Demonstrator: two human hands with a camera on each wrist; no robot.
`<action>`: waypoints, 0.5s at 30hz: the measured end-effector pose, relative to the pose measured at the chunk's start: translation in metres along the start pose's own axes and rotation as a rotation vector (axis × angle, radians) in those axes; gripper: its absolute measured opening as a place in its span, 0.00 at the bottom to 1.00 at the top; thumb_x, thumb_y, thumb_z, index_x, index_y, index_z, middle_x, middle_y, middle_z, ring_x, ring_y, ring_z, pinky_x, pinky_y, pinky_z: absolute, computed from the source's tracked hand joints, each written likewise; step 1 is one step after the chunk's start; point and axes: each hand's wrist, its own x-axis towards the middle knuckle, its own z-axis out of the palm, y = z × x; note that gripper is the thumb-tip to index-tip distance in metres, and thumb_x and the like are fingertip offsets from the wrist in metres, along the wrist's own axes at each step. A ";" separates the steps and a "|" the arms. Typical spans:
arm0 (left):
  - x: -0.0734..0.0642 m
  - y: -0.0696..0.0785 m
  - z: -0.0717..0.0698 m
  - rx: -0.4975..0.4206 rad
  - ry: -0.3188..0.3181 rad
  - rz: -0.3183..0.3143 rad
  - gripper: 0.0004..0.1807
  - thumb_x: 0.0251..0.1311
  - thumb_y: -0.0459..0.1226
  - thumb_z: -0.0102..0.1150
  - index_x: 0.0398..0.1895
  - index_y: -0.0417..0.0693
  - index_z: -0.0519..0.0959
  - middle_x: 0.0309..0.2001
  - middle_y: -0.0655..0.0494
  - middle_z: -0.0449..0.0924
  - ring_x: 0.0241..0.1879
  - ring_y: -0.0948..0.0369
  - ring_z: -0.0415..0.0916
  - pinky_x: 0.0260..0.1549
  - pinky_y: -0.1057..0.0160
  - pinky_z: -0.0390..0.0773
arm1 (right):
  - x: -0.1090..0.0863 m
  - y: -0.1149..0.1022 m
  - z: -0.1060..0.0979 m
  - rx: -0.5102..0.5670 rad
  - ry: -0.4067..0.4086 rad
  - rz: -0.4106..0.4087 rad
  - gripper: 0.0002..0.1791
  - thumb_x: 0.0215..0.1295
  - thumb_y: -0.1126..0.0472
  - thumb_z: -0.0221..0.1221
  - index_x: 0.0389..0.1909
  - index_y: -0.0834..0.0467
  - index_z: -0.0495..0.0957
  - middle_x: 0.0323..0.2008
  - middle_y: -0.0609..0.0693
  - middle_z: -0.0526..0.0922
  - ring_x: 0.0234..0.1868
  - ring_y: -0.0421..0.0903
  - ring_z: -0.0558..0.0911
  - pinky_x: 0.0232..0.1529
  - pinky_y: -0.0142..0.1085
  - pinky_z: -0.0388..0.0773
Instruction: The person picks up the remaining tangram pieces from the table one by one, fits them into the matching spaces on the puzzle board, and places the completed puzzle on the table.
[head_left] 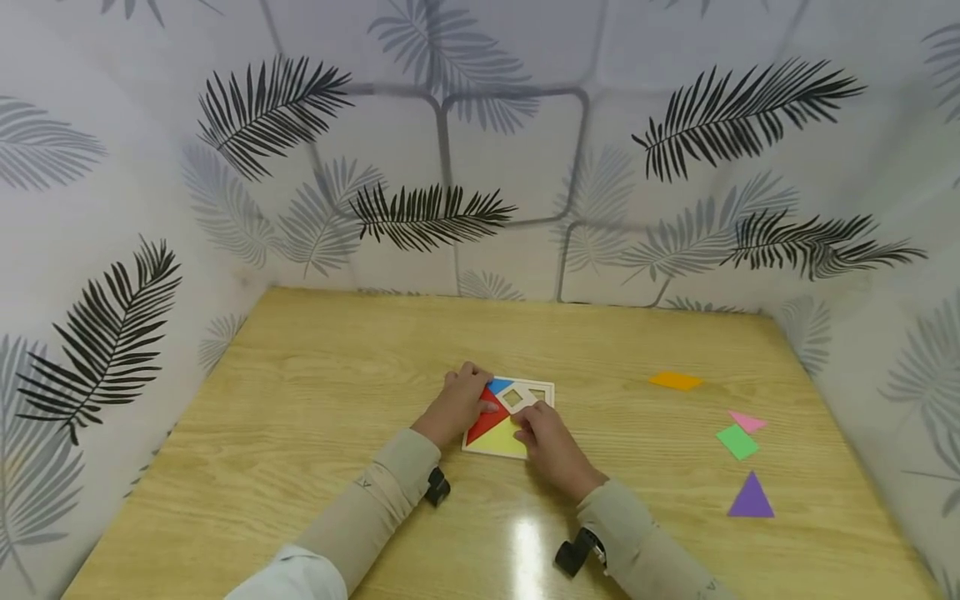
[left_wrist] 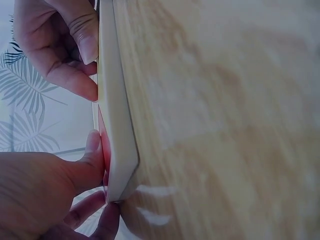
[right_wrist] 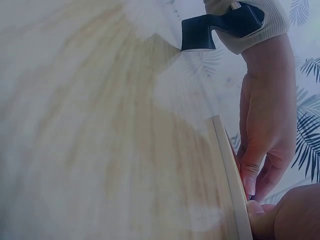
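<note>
A white-framed tangram board lies on the table, with a red triangle, a yellow triangle and a blue piece set in it. Light cut-outs show at its upper right. My left hand grips the board's left side, its thumb on the red piece and other fingers at the far edge, as the left wrist view shows. My right hand rests over the board's right part, fingertips touching near the yellow triangle and the cut-outs; thumb and forefinger stand apart, with no loose piece visible between them.
To the right lie loose flat pieces: an orange parallelogram, a pink triangle touching or close to a green square, and a purple triangle. A leaf-patterned cloth surrounds the wooden table at back and sides.
</note>
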 end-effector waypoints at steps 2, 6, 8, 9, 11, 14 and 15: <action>0.001 0.001 0.000 0.005 0.002 0.013 0.26 0.61 0.43 0.56 0.62 0.44 0.69 0.58 0.49 0.63 0.51 0.49 0.58 0.50 0.57 0.67 | 0.000 0.000 -0.001 -0.002 0.008 -0.002 0.06 0.57 0.71 0.62 0.37 0.65 0.77 0.29 0.48 0.70 0.31 0.43 0.69 0.35 0.37 0.70; 0.000 0.002 0.000 0.029 -0.004 0.007 0.28 0.61 0.44 0.56 0.63 0.44 0.67 0.59 0.49 0.62 0.53 0.49 0.57 0.51 0.57 0.68 | 0.000 0.001 -0.001 -0.009 0.007 -0.013 0.07 0.57 0.71 0.62 0.37 0.65 0.78 0.29 0.49 0.71 0.32 0.43 0.71 0.35 0.37 0.71; -0.001 0.003 0.000 0.052 -0.007 0.004 0.29 0.61 0.45 0.55 0.64 0.44 0.67 0.59 0.49 0.62 0.53 0.49 0.58 0.51 0.57 0.68 | 0.000 0.000 0.000 -0.013 0.004 -0.021 0.07 0.57 0.70 0.62 0.37 0.66 0.78 0.30 0.49 0.72 0.32 0.44 0.71 0.36 0.37 0.72; -0.002 0.003 -0.001 0.060 -0.011 0.000 0.30 0.61 0.46 0.55 0.64 0.44 0.66 0.59 0.49 0.62 0.54 0.49 0.57 0.51 0.57 0.68 | 0.000 0.000 0.000 -0.016 0.002 -0.022 0.07 0.58 0.70 0.62 0.37 0.66 0.78 0.30 0.49 0.72 0.33 0.44 0.72 0.36 0.37 0.72; -0.003 0.004 -0.002 0.067 -0.014 0.004 0.30 0.61 0.46 0.55 0.65 0.43 0.66 0.60 0.48 0.61 0.54 0.49 0.57 0.51 0.56 0.68 | 0.000 -0.001 0.000 -0.022 0.003 -0.025 0.07 0.58 0.70 0.62 0.37 0.66 0.78 0.30 0.49 0.72 0.33 0.44 0.72 0.37 0.37 0.72; -0.005 0.006 -0.004 0.062 -0.019 0.011 0.30 0.62 0.45 0.54 0.65 0.43 0.65 0.60 0.48 0.61 0.54 0.49 0.57 0.51 0.56 0.69 | 0.000 -0.001 0.000 -0.036 0.009 -0.028 0.07 0.58 0.70 0.62 0.37 0.65 0.77 0.30 0.49 0.71 0.33 0.45 0.72 0.37 0.37 0.72; -0.006 0.006 -0.004 0.062 -0.020 0.016 0.30 0.62 0.45 0.54 0.65 0.43 0.65 0.60 0.48 0.61 0.54 0.49 0.57 0.51 0.56 0.69 | 0.000 -0.001 0.000 -0.040 0.008 -0.031 0.07 0.58 0.70 0.62 0.37 0.65 0.77 0.30 0.48 0.71 0.33 0.45 0.72 0.37 0.37 0.72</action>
